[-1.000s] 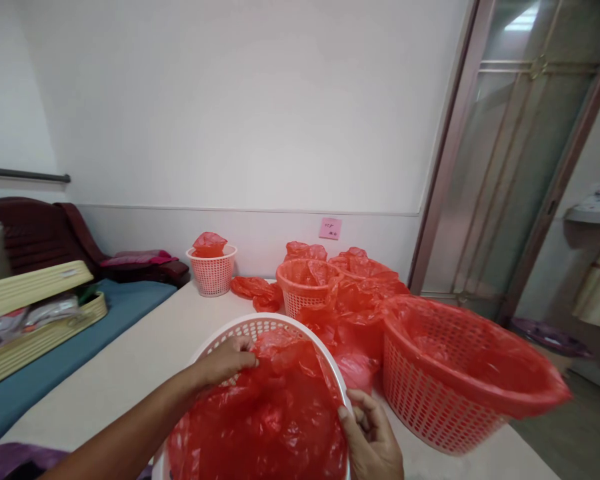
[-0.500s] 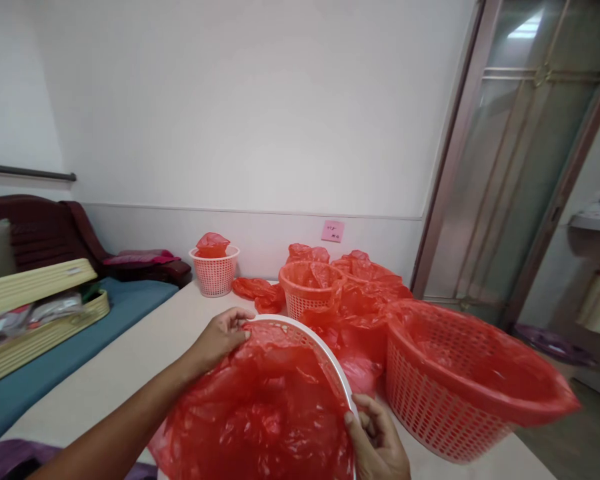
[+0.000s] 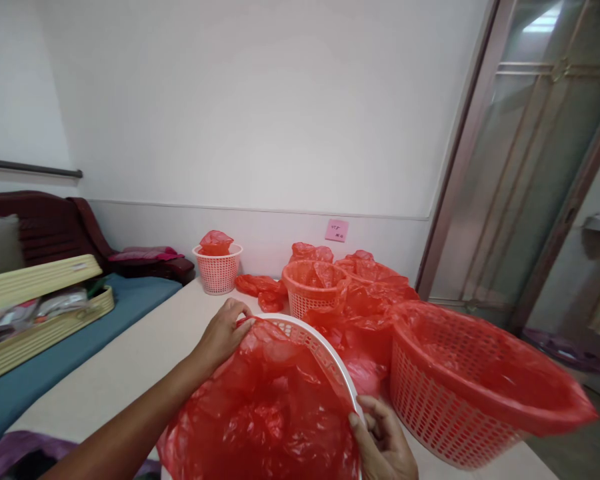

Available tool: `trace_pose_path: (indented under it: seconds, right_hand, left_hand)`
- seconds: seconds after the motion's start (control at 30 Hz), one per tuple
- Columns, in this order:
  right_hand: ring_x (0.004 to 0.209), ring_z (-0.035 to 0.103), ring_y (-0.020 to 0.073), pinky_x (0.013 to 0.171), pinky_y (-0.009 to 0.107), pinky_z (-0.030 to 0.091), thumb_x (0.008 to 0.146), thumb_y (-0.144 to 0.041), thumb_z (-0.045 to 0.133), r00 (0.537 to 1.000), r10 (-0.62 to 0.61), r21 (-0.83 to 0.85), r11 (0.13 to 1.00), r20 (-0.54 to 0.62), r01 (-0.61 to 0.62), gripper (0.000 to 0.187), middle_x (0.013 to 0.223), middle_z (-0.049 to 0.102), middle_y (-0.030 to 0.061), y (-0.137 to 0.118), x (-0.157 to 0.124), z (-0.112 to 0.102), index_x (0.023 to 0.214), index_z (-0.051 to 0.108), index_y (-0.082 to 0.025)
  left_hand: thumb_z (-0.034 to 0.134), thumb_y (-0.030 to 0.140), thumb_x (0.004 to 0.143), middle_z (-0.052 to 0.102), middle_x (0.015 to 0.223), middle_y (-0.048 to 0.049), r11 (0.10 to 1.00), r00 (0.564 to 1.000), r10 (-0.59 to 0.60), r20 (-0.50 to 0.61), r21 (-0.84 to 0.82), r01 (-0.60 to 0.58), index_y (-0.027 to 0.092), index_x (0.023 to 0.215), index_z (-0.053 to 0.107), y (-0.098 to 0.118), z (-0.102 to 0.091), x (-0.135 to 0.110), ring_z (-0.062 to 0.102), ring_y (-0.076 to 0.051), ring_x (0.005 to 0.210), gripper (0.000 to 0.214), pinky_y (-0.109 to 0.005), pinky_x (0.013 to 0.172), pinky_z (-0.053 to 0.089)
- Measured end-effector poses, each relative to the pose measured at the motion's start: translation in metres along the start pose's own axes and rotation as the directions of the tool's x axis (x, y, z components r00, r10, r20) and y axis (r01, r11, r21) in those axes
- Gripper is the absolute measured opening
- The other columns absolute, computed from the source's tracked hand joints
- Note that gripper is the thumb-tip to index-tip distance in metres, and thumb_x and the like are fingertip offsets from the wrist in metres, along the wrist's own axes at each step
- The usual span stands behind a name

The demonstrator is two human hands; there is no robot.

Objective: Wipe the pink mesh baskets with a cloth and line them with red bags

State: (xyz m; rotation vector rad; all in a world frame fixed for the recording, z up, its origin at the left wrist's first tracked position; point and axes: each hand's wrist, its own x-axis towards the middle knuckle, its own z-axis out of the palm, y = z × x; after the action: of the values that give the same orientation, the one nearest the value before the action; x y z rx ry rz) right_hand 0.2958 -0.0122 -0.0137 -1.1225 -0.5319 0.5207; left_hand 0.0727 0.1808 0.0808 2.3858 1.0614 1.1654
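Note:
In front of me stands a basket with a white rim (image 3: 330, 351), its lower part out of view. A thin red plastic bag (image 3: 260, 413) lies spread inside it and hangs over the near left side. My left hand (image 3: 226, 332) pinches the bag's edge at the far left of the rim, fingers closed. On the right, my right hand (image 3: 380, 437) grips the rim with the thumb over the bag and the fingers outside. Just right of that hand is a large basket (image 3: 445, 413) lined with a red bag folded over its rim.
Farther back are a smaller basket with red lining (image 3: 307, 293), loose red bags (image 3: 263, 288) and a small white-rimmed basket (image 3: 219, 273) by the wall. A yellow box (image 3: 80, 317) of packets lies left on a blue surface (image 3: 145, 293). Purple cloth (image 3: 25, 447) lies at the near left.
My left hand has drawn the bag's edge slightly up at the far left of the rim. My right hand keeps its hold. The view has shifted a little to the left.

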Motion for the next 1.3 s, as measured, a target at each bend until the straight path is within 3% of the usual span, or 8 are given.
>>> trace_pose_path:
  seconds: [0.23, 0.47, 0.6, 0.73, 0.87, 1.0, 1.2, 1.3]
  right_hand:
    - [0.063, 0.055, 0.0129, 0.061, 0.023, 0.047, 0.069, -0.052, 0.076, 0.987, 0.024, -0.146, 0.989, 0.157, -0.001, 0.048, 0.071, 0.064, -0.0017, -0.001, 0.015, -0.010, 0.100, 0.063, -0.017]
    - [0.063, 0.053, 0.0148, 0.060, 0.025, 0.046, 0.074, -0.054, 0.070, 0.976, -0.032, -0.261, 0.961, 0.215, 0.089, 0.045, 0.069, 0.060, -0.0021, 0.001, 0.021, -0.010, 0.102, 0.064, -0.018]
    - [0.065, 0.055, 0.0159, 0.061, 0.026, 0.047, 0.079, -0.055, 0.064, 0.967, -0.062, -0.339, 0.930, 0.246, 0.146, 0.045, 0.073, 0.061, -0.0005, 0.005, 0.024, -0.014, 0.106, 0.062, -0.018]
    - [0.065, 0.057, 0.0170, 0.063, 0.026, 0.048, 0.082, -0.054, 0.059, 0.949, -0.111, -0.457, 0.856, 0.297, 0.243, 0.043, 0.072, 0.061, -0.0007, 0.001, 0.027, -0.017, 0.108, 0.063, -0.020]
    - [0.072, 0.064, 0.0186, 0.067, 0.027, 0.052, 0.086, -0.052, 0.055, 0.903, -0.096, -0.505, 0.802, 0.419, 0.320, 0.042, 0.085, 0.069, 0.0029, -0.011, 0.033, -0.016, 0.114, 0.062, -0.021]
    - [0.099, 0.066, 0.0227, 0.084, 0.033, 0.054, 0.090, -0.048, 0.051, 0.845, -0.155, -0.531, 0.716, 0.512, 0.453, 0.035, 0.113, 0.068, 0.0072, -0.024, 0.039, -0.012, 0.113, 0.064, -0.025]
    - [0.105, 0.058, 0.0225, 0.095, 0.040, 0.046, 0.093, -0.026, 0.046, 0.622, -0.514, -0.471, 0.406, 0.591, 0.783, 0.025, 0.110, 0.063, 0.0071, -0.056, 0.033, 0.021, 0.112, 0.063, -0.026]
    - [0.098, 0.059, 0.0198, 0.089, 0.034, 0.045, 0.095, -0.022, 0.040, 0.608, -0.448, -0.373, 0.508, 0.655, 0.776, 0.026, 0.105, 0.063, 0.0074, -0.075, 0.036, 0.058, 0.111, 0.061, -0.023]
  left_hand:
    - [0.050, 0.043, 0.093, 0.060, 0.091, -0.0028, 0.996, 0.988, -0.049, 0.149, -0.062, 0.059, 0.017, 0.071, 0.057, 0.001, 0.005, -0.003, 0.058, -0.016, 0.083, 0.034, -0.037, 0.081, 0.046]
    - [0.034, 0.053, 0.097, 0.063, 0.089, -0.0035, 0.992, 0.980, -0.078, 0.183, -0.080, 0.094, 0.017, 0.084, 0.060, 0.011, -0.011, 0.004, 0.060, -0.018, 0.087, 0.047, -0.040, 0.085, 0.046]
    - [0.051, 0.053, 0.090, 0.063, 0.097, -0.0045, 0.997, 0.961, -0.072, 0.267, -0.021, 0.080, 0.017, 0.073, 0.060, 0.006, -0.021, 0.001, 0.059, -0.018, 0.090, 0.041, -0.038, 0.085, 0.045]
    - [0.069, 0.037, 0.077, 0.057, 0.079, 0.0000, 0.991, 0.949, -0.127, 0.290, 0.076, 0.109, 0.017, 0.067, 0.057, -0.006, -0.022, -0.008, 0.053, -0.016, 0.073, 0.025, -0.034, 0.073, 0.043]
    - [0.064, 0.030, 0.081, 0.055, 0.080, -0.0004, 0.994, 0.963, -0.107, 0.249, 0.063, 0.094, 0.017, 0.071, 0.059, -0.010, -0.016, -0.017, 0.054, -0.016, 0.074, 0.018, -0.034, 0.074, 0.044]
    - [0.050, 0.033, 0.091, 0.056, 0.104, -0.0068, 1.000, 0.991, -0.014, 0.132, -0.018, 0.017, 0.018, 0.089, 0.061, -0.007, -0.007, -0.022, 0.056, -0.019, 0.100, 0.019, -0.036, 0.094, 0.042]
    - [0.042, 0.029, 0.095, 0.050, 0.122, -0.0107, 0.996, 0.997, 0.069, 0.037, -0.061, -0.067, 0.020, 0.091, 0.058, -0.007, -0.003, -0.023, 0.051, -0.020, 0.116, 0.018, -0.036, 0.102, 0.037]
    - [0.045, 0.026, 0.094, 0.053, 0.124, -0.0096, 0.988, 0.988, 0.139, 0.065, -0.077, -0.134, 0.021, 0.095, 0.058, -0.004, -0.003, -0.021, 0.050, -0.019, 0.117, 0.014, -0.035, 0.102, 0.037]
